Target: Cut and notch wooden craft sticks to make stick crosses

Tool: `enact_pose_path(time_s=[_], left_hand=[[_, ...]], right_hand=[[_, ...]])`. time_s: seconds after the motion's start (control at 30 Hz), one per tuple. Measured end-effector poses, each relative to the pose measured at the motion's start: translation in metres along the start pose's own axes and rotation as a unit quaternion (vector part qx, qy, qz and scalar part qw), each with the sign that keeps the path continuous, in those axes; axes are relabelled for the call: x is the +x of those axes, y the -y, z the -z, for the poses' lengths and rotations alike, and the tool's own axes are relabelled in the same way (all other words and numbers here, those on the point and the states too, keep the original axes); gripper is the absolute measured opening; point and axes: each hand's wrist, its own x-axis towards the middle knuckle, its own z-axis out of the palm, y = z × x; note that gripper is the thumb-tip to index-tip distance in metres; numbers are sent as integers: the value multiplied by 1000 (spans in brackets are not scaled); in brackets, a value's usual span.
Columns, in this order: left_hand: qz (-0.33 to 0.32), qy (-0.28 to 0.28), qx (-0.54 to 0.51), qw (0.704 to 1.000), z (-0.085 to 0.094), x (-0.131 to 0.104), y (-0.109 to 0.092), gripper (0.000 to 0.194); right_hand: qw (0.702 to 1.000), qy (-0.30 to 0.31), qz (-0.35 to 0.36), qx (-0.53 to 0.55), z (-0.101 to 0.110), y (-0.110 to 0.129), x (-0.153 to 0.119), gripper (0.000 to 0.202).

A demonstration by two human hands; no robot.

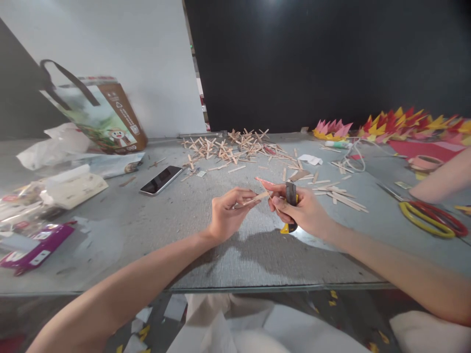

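My left hand (231,213) is closed on a flat wooden craft stick (253,200), which points to the right. Close beside it, my right hand (300,208) is wrapped round a black-and-yellow tool (291,195) that looks like a utility knife. Between the right thumb and fingers a thin stick (267,192) is pinched, crossing the tip of the left-hand stick. Whether the two sticks touch, I cannot make out. Both hands are above the grey tabletop (206,260).
A heap of wooden sticks (231,149) lies at the back, with loose sticks (344,197) to the right. A phone (162,180), bag (110,115) and purple packet (40,247) are left. Scissors (429,218), folded-paper pieces (405,125) and another person's arm (443,176) are right.
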Motion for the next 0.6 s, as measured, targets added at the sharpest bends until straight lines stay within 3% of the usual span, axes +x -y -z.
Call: enact_pose_path(time_s=[0.17, 0.47, 0.6], left_hand=[[-15, 4, -32, 999, -1, -3, 1, 40], [31, 58, -59, 996, -5, 0, -1, 19], [49, 123, -31, 991, 2, 8, -2, 40]], right_hand=[[1000, 17, -1, 13, -4, -5, 0, 49], [1000, -3, 7, -27, -12, -2, -3, 49], [998, -34, 8, -57, -4, 0, 0, 41]])
